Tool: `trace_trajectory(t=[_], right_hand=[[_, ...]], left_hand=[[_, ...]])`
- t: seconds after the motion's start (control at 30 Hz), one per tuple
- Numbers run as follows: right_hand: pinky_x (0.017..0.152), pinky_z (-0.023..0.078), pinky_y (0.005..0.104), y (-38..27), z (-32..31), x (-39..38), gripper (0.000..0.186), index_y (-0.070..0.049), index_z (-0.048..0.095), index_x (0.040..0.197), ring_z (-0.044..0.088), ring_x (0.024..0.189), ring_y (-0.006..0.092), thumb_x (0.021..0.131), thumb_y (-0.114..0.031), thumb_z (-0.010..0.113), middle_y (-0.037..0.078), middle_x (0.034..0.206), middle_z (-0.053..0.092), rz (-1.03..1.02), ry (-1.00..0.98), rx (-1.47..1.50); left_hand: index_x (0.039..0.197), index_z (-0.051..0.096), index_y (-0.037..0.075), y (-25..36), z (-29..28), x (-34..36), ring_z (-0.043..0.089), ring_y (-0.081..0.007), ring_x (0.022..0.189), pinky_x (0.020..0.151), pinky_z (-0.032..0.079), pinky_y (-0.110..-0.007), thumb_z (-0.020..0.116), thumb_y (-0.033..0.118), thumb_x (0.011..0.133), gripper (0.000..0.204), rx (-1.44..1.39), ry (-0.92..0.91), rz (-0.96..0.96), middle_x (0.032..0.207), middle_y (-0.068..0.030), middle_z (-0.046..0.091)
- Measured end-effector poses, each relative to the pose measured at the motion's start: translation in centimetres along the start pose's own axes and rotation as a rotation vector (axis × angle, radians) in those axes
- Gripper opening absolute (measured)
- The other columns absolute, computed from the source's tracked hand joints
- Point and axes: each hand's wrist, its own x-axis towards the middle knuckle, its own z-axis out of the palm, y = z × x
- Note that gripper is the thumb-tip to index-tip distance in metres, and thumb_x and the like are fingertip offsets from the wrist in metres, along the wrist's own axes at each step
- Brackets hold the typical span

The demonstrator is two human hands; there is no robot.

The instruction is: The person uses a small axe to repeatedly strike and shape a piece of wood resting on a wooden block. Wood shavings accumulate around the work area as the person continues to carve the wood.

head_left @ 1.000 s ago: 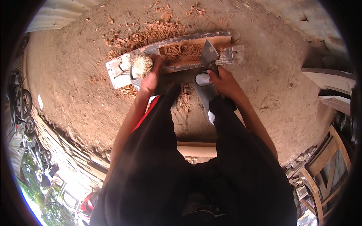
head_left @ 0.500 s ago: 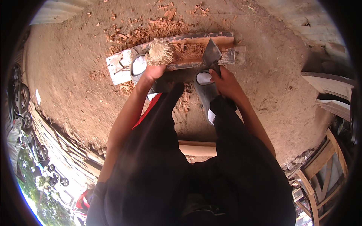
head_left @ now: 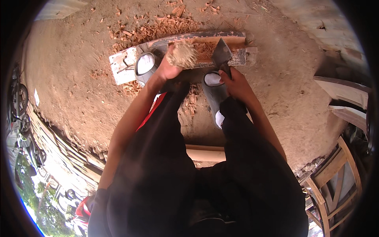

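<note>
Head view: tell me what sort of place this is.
Probably an outdoor woodworking yard: bare dirt ground, wood chips around a plank, a hatchet in the right hand, timber frames nearby.

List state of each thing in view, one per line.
Left hand: shut on fibrous clump, held over the plank.
Right hand: shut on hatchet handle, blade resting on the plank.
Plank: flat on the dirt, top partly chipped.
Wood chips: scattered beside the plank.
Sandals: worn, toes at the plank.

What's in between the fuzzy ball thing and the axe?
Between the fibrous clump and the axe head lies a stretch of the wooden plank, strewn with wood shavings, in the head view.
</note>
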Motion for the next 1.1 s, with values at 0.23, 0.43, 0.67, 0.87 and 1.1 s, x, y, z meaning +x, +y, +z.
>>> trace_trajectory(t=[0.23, 0.43, 0.67, 0.87, 1.1], right_hand=[[0.045, 0.044, 0.0301, 0.2, 0.1, -0.1, 0.030, -0.002, 0.057, 0.103, 0.056, 0.048, 0.0122, 0.102, -0.032, 0.057, 0.005, 0.083, 0.066, 0.014, -0.023, -0.002], [0.045, 0.044, 0.0299, 0.0, -0.1, 0.2, 0.030, -0.003, 0.057, 0.104, 0.055, 0.048, 0.0119, 0.102, -0.032, 0.057, 0.005, 0.083, 0.066, -0.002, 0.003, -0.019], [0.044, 0.043, 0.0293, -1.0, -0.2, -0.5, 0.030, -0.003, 0.058, 0.103, 0.055, 0.047, 0.0118, 0.102, -0.032, 0.058, 0.005, 0.082, 0.066, 0.070, -0.043, 0.035], [0.045, 0.043, 0.0287, -1.4, -0.6, -0.4, 0.031, -0.003, 0.058, 0.100, 0.055, 0.049, 0.0115, 0.101, -0.034, 0.059, 0.004, 0.079, 0.063, 0.018, -0.008, 0.005], [0.044, 0.040, 0.0258, -15.4, -4.9, -6.6, 0.032, -0.005, 0.057, 0.098, 0.051, 0.052, 0.0074, 0.103, -0.037, 0.058, 0.000, 0.072, 0.052, -0.094, -0.076, 0.173]], left_hand=[[0.129, 0.062, 0.010, -2.3, 0.6, -0.4, 0.054, -0.0346, 0.125, 0.112, 0.035, -0.047, 0.055, 0.021, 0.094, 0.037, -0.085, 0.173, 0.152, 0.132, -0.0121, 0.062], [0.106, 0.069, 0.007, -2.1, -1.2, 0.1, 0.062, -0.0278, 0.107, 0.089, 0.050, -0.041, 0.057, 0.024, 0.094, 0.024, -0.472, 0.166, -0.138, 0.110, -0.0111, 0.069], [0.119, 0.068, 0.007, -1.0, -0.8, -0.3, 0.054, -0.0343, 0.125, 0.112, 0.036, -0.044, 0.058, 0.017, 0.092, 0.031, 0.047, 0.099, 0.118, 0.128, -0.0156, 0.065], [0.117, 0.067, 0.001, 0.1, -1.5, 0.7, 0.062, -0.0325, 0.111, 0.099, 0.046, -0.041, 0.068, 0.015, 0.086, 0.034, -0.089, 0.129, 0.032, 0.117, -0.0154, 0.068], [0.118, 0.067, 0.005, 3.6, -3.2, 2.8, 0.064, -0.0275, 0.105, 0.094, 0.049, -0.040, 0.070, 0.018, 0.086, 0.035, -0.326, -0.007, -0.335, 0.110, -0.0129, 0.070]])
